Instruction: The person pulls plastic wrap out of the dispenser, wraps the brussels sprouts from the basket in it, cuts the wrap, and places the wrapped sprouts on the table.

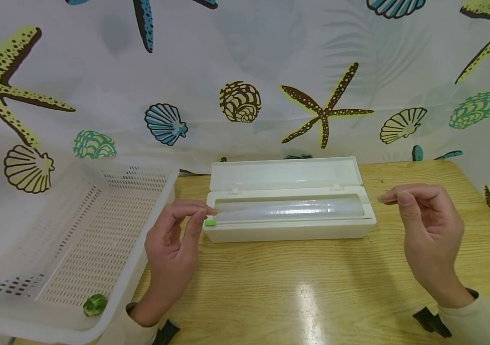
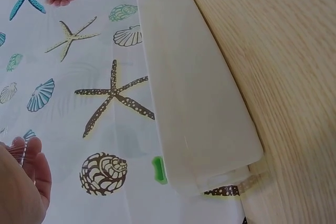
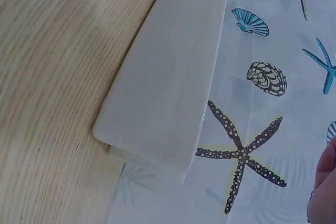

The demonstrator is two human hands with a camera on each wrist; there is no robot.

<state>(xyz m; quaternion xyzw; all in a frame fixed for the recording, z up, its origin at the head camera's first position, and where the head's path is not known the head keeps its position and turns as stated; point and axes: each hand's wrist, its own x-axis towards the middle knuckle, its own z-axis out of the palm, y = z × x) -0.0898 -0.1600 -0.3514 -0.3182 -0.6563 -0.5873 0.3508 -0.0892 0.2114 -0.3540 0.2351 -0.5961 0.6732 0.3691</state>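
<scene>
I have the white box (image 1: 288, 233) resting on the pale wood-grain counter (image 1: 266, 282), its lid (image 1: 285, 175) tipped open at the back and the roll (image 1: 290, 209) lying inside. In front of the box the counter's glossy top catches a bright streak of light. Behind the box hangs a white cloth (image 1: 271, 43) printed with starfish and shells, which also shows beyond the counter's edge to the box's right. To the box's left is a white slotted basket (image 1: 98, 230), a green sprout (image 1: 95, 305) in its near right corner. My left hand (image 1: 170, 247) is by the box's left end, fingers pinched together on clear film (image 2: 18, 153). My right hand (image 1: 434, 235) is apart from the box's right end, fingers close together; I cannot tell whether they hold film.
</scene>
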